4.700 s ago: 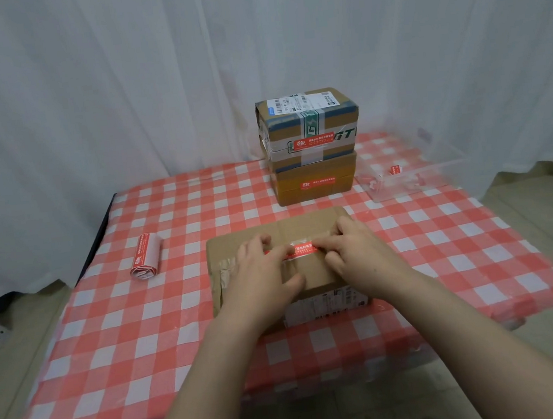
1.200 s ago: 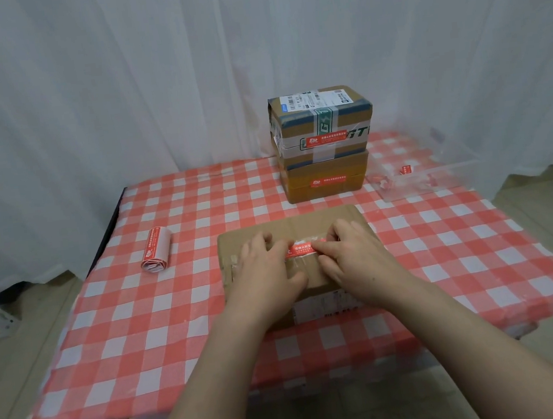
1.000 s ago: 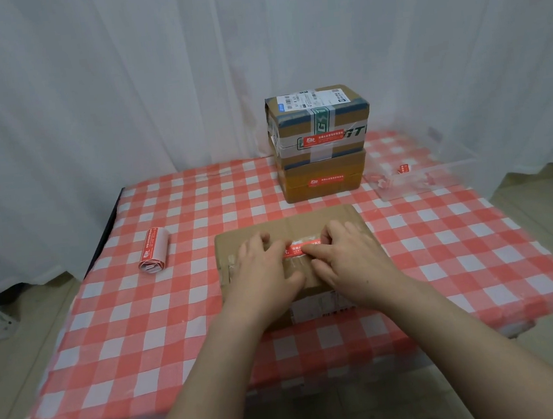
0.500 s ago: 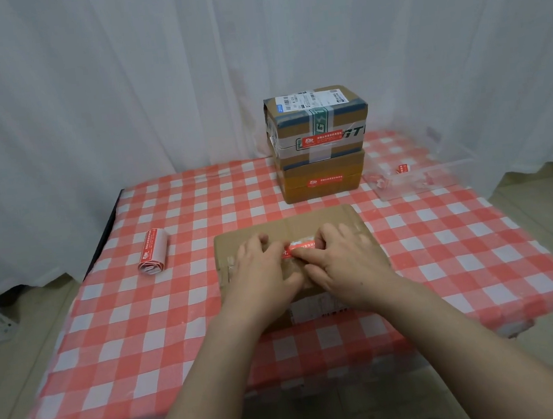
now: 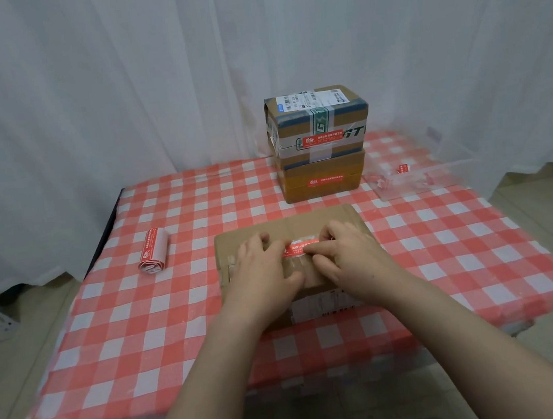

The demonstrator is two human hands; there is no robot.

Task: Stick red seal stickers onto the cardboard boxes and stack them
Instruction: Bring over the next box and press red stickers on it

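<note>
The red seal sticker (image 5: 302,247) lay across the top of the flat cardboard box (image 5: 290,223) at the near middle of the checked table (image 5: 446,259). Our left hand (image 5: 261,273) rested flat on the box by the sticker's left end, fingers straight; our right hand (image 5: 346,256) had bent fingertips on its right end, pressing or pinching we could not tell. Behind stood two stacked boxes (image 5: 321,142), a sticker roll (image 5: 154,252) lying well to the left

The left hand (image 5: 262,274) is resting flat on a cardboard box (image 5: 290,224) on the checked worktop (image 5: 176,307) while the right hand (image 5: 351,259) is pressing a red seal sticker (image 5: 298,249) onto its top, two stickered boxes (image 5: 322,169) standing stacked behind.
</note>
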